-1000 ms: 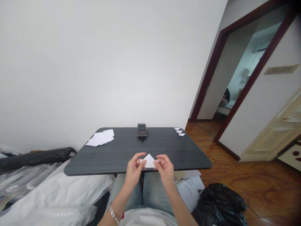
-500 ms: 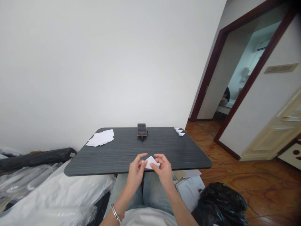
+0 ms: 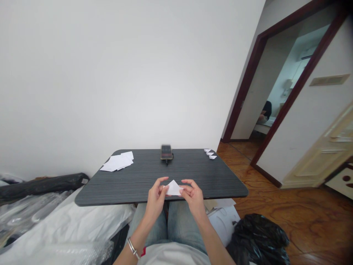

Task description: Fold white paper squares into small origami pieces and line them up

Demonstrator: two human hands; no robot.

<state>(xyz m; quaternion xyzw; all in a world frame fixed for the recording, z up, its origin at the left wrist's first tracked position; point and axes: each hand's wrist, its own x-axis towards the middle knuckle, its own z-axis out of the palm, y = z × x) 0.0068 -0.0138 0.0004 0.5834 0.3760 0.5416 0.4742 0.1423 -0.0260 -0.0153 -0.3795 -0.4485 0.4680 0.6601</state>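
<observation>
White paper folded into a small triangle [image 3: 173, 188] is pinched between the left fingers [image 3: 164, 191] and the right fingers [image 3: 184, 193], its peak pointing away from the wearer. Each thumb rests on a lower corner of it, with bent fingers gathered behind, so both sides grip it with scarcely any gap. Both index fingers arch forward, lifted free of the paper, one on either side of the peak, their tips apart. All this is at the near edge of the dark surface [image 3: 143, 180]; the paper seems to be held just above it, though its underside is hidden. Straight ahead of the fingers, near the far edge, stands a dark device [image 3: 166, 151]. Ahead and to their left lie overlapping white sheets [image 3: 118, 162]. Ahead and to their right, near the far corner, three folded pieces [image 3: 210, 154] lie in a row. Nearer the wearer than the left fingers, a silver bracelet [image 3: 132, 247] circles the wrist.
</observation>
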